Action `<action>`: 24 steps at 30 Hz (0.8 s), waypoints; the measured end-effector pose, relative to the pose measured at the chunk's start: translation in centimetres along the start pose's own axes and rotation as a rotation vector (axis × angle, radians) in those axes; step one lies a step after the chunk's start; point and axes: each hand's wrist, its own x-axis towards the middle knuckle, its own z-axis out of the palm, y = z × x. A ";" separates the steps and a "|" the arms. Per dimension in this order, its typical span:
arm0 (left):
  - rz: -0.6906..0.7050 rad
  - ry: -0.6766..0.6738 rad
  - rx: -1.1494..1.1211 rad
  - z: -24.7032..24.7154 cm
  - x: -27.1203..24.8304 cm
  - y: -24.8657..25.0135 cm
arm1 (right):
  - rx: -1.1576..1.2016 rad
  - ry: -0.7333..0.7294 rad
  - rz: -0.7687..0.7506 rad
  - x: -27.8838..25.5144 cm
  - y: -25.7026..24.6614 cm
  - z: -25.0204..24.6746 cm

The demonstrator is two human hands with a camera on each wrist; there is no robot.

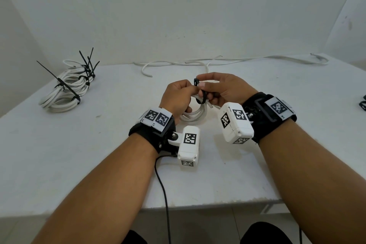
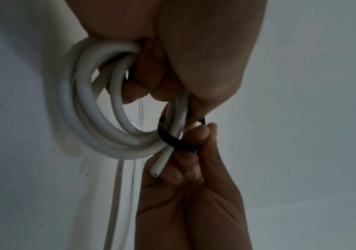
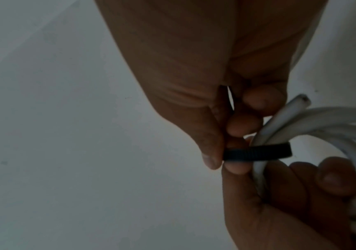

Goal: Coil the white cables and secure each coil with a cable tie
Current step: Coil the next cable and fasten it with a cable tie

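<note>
My left hand (image 1: 184, 93) grips a small coil of white cable (image 1: 195, 114) just above the middle of the white table (image 1: 99, 144). In the left wrist view its fingers curl through the coil (image 2: 91, 118). A black cable tie (image 1: 202, 96) loops around the bundled strands, and its head (image 1: 196, 81) sticks up between my hands. My right hand (image 1: 207, 88) pinches the tie (image 3: 258, 153) between thumb and fingers right beside the coil (image 3: 333, 121). One cut cable end (image 2: 159, 164) pokes out under the tie (image 2: 179, 142).
A pile of tied white coils (image 1: 65, 89) with black tie tails sticking up lies at the back left. Loose white cables (image 1: 178, 63) stretch along the table's far edge to the right (image 1: 277, 58). Black ties (image 1: 363, 103) show at the right border.
</note>
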 end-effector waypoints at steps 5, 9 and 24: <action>0.010 0.007 0.028 -0.1 0.0 0.0 | 0.053 -0.007 0.005 0.1 0.2 0.0; 0.048 0.027 0.088 0.0 0.3 -0.1 | 0.136 -0.012 0.037 0.1 0.3 -0.1; 0.336 0.008 0.263 -0.5 0.0 0.4 | 0.085 0.082 -0.067 0.2 0.1 0.3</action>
